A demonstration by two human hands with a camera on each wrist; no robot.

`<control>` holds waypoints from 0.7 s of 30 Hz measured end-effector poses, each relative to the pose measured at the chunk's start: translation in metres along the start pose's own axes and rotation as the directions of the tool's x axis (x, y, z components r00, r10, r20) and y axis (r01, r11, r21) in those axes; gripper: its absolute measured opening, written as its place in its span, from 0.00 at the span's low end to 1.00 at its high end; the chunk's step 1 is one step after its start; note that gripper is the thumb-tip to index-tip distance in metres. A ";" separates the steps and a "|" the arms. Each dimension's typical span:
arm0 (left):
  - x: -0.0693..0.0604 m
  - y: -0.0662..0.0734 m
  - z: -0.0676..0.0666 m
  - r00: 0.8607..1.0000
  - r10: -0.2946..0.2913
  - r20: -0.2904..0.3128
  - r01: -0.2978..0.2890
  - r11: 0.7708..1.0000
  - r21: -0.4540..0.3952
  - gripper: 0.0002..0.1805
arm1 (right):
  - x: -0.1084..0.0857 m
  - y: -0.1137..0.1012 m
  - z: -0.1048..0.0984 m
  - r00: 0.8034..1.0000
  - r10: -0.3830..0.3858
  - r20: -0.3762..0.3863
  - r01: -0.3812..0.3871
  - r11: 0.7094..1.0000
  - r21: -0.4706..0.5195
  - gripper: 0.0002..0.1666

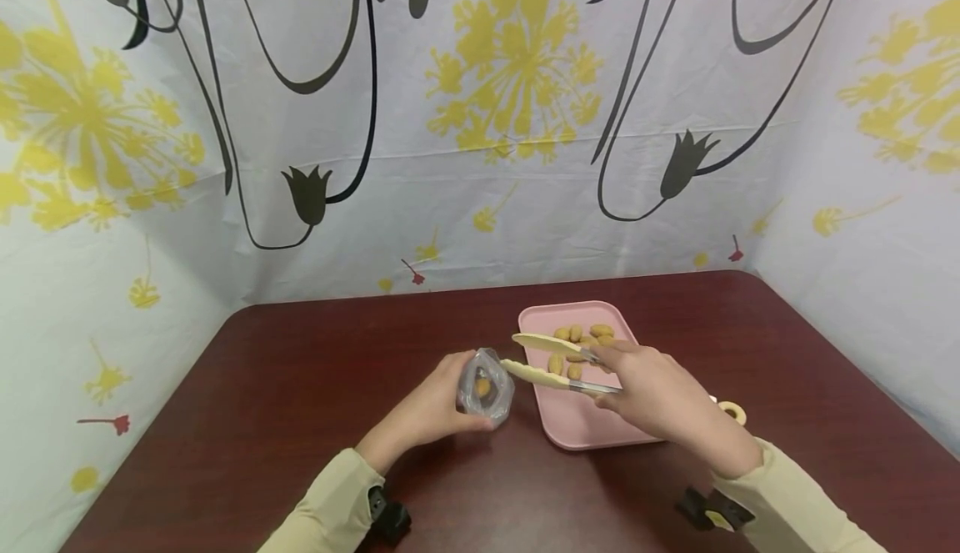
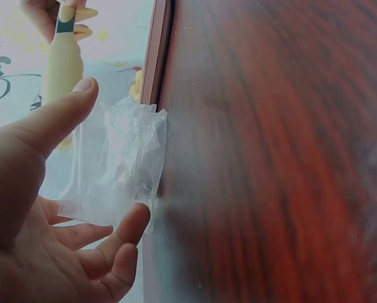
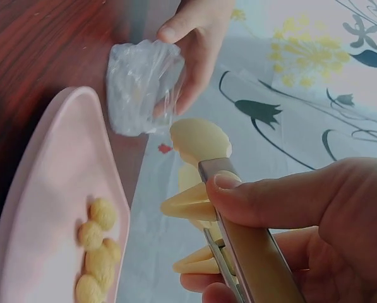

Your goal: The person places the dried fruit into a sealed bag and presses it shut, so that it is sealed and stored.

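Observation:
A clear plastic bag (image 1: 495, 407) stands with its mouth upward, a yellow-brown piece (image 1: 482, 387) inside. My left hand (image 1: 427, 407) holds it from the left, thumb and fingers curved around its side; the left wrist view shows the bag (image 2: 122, 158) between the thumb and fingertips of that hand (image 2: 55, 183). My right hand (image 1: 660, 394) grips tongs (image 1: 547, 376) with pale yellow tips, which are spread apart beside the bag's right rim. Nothing shows between the tips. In the right wrist view the thumb of my right hand (image 3: 302, 221) presses on the metal arm of the tongs (image 3: 245, 246).
A pink tray (image 1: 577, 428) lies on the dark red table (image 1: 315, 386), right of the bag. Several small yellow-brown pieces (image 1: 556, 364) rest in its far part. Behind the table hangs a white cloth (image 1: 450, 228) with flower prints.

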State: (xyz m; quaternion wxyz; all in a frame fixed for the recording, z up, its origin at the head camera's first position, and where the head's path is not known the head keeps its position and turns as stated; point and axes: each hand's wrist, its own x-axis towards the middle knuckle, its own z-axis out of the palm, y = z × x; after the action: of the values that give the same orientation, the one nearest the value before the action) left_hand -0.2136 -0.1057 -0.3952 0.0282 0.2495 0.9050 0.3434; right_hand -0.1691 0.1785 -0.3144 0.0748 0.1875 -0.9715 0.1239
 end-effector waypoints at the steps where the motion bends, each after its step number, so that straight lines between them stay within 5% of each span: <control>1: 0.000 0.000 0.000 1.000 -0.001 -0.001 0.001 1.000 0.000 0.54 | -0.002 0.002 0.000 1.000 0.005 0.001 -0.005 1.000 -0.006 0.31; 21: -0.001 -0.001 0.003 1.000 0.027 -0.016 -0.027 1.000 -0.013 0.58 | -0.025 0.038 0.002 0.999 0.045 0.008 -0.044 0.997 -0.064 0.31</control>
State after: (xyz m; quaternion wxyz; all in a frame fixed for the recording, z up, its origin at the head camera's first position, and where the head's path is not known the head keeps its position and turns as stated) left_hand -0.2126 -0.1045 -0.3983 0.0178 0.2586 0.8995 0.3516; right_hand -0.1611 0.2206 -0.3288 0.0734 0.1639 -0.9793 0.0937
